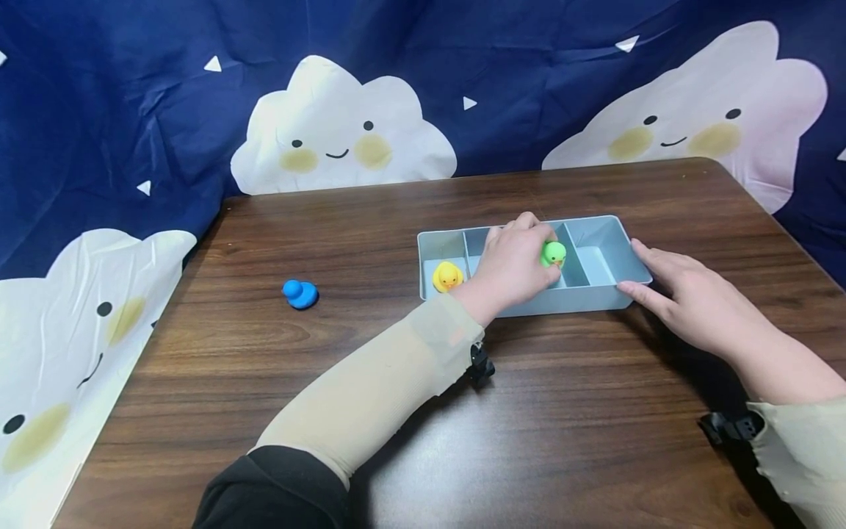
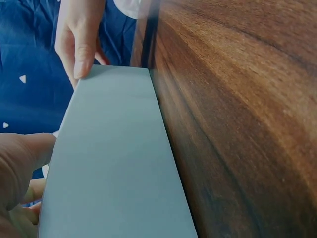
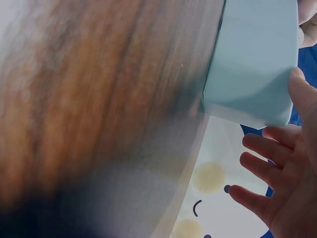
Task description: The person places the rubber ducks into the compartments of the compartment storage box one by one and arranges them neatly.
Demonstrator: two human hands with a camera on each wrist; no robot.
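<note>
A light blue divided box point(image 1: 562, 300) sits on the table. My left hand point(image 1: 512, 261) reaches over its middle and holds a green toy duck point(image 1: 554, 254) between thumb and fingers, just left of a divider. The hand hides part of the middle section. In the left end compartment is a yellow toy duck point(image 1: 448, 277). My right hand point(image 1: 694, 301) touches the right end of the box; in the right wrist view its thumb point(image 3: 299, 87) lies at the rim and the other fingers are spread, fairly straight. Away to the left stands a blue toy duck point(image 1: 300, 294).
The brown wooden table point(image 1: 370, 353) extends around the box. Behind it and along its left side hangs a dark blue cloth point(image 1: 502, 44) with white smiling clouds. A dark wrist mount point(image 1: 481, 365) shows under the left sleeve, another point(image 1: 730, 427) at the right wrist.
</note>
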